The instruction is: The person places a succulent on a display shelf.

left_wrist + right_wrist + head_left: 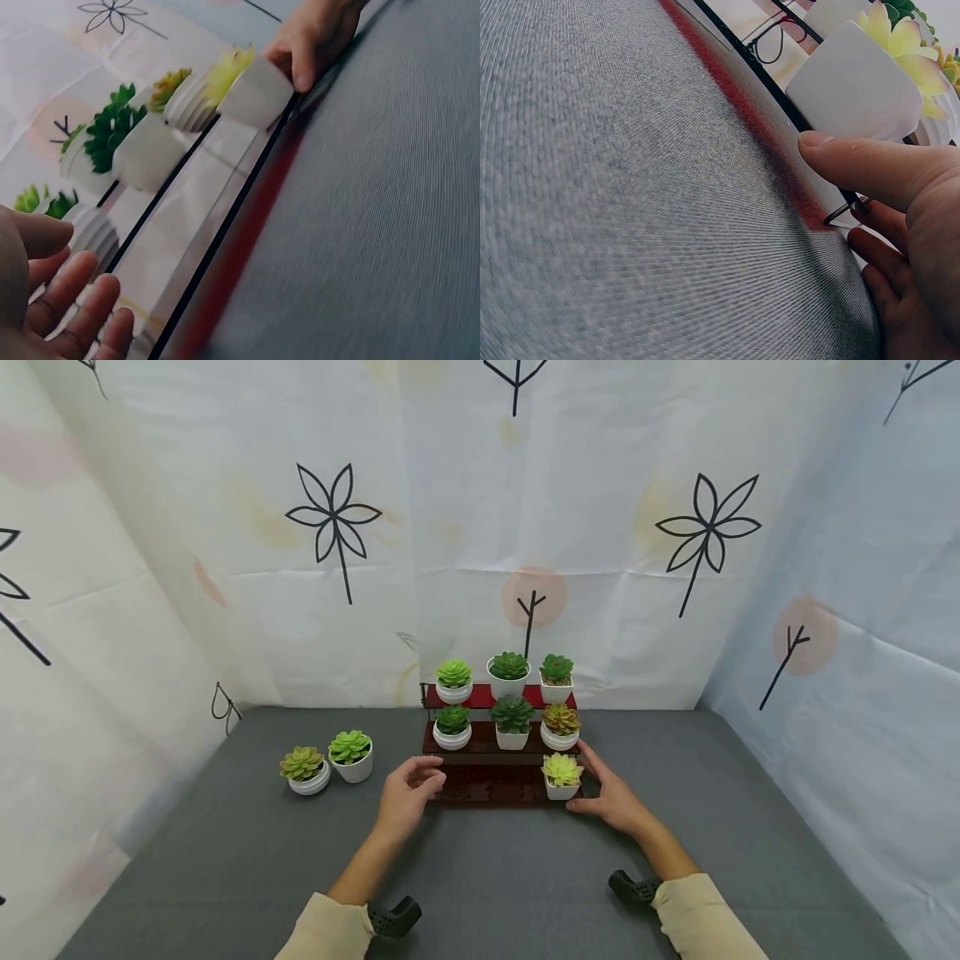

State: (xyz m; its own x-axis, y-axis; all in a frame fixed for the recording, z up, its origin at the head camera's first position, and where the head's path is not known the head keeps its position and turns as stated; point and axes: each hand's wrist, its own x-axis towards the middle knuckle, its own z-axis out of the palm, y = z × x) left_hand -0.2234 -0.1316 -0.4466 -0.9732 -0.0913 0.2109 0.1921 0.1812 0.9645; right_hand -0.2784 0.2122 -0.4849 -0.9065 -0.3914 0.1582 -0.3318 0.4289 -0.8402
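Observation:
A dark red tiered plant stand (480, 783) with black edges carries small artificial succulents in white pots. Its top tier holds three, the middle tier three, and the bottom tier one yellow-green succulent (562, 774) at the right end. My right hand (618, 800) grips the stand's right end beside that pot; in the right wrist view the thumb (855, 159) lies on the front edge, with fingers by the wire leg. At the bottom tier's left end is my left hand (407, 793), fingers loosely bent and holding nothing.
Left of the stand, two more potted succulents, one bright green (352, 755) and one olive green (305, 770), stand on the grey tabletop (525, 877). Patterned white cloth (450, 527) hangs behind and at both sides. A dark wire loop (223, 708) shows at the back left.

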